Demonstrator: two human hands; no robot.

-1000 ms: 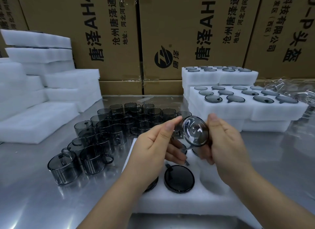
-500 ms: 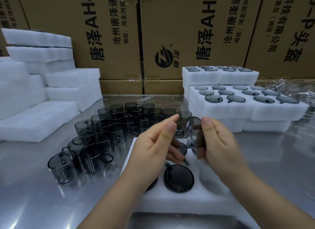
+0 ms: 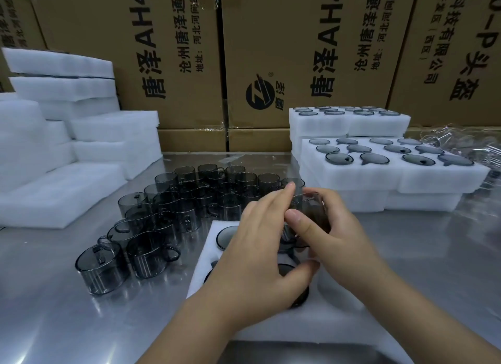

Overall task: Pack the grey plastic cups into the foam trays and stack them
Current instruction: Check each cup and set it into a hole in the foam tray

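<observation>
I have both hands over the foam tray (image 3: 202,278) at six o'clock, where the work is. My right hand (image 3: 344,239) has its thumb and fingers curled round a grey cup (image 3: 314,214), which is held just above the tray's far pockets and tilted, so I judge it is being lined up to go down into a pocket. My left hand (image 3: 254,255) lays a straight forefinger against the cup's far rim, probably to steady and steer it. Its other fingers are hidden, so I cannot tell whether it grips. One seated cup (image 3: 226,236) shows at the tray's ten o'clock corner.

The loose cups (image 3: 176,209) stand crowded together at ten o'clock, near enough to reach with the left hand. The filled trays (image 3: 406,179) are stacked at two o'clock, on the right hand's side, so a finished tray can go straight across. Spare foam (image 3: 59,147) waits at nine o'clock, well apart.
</observation>
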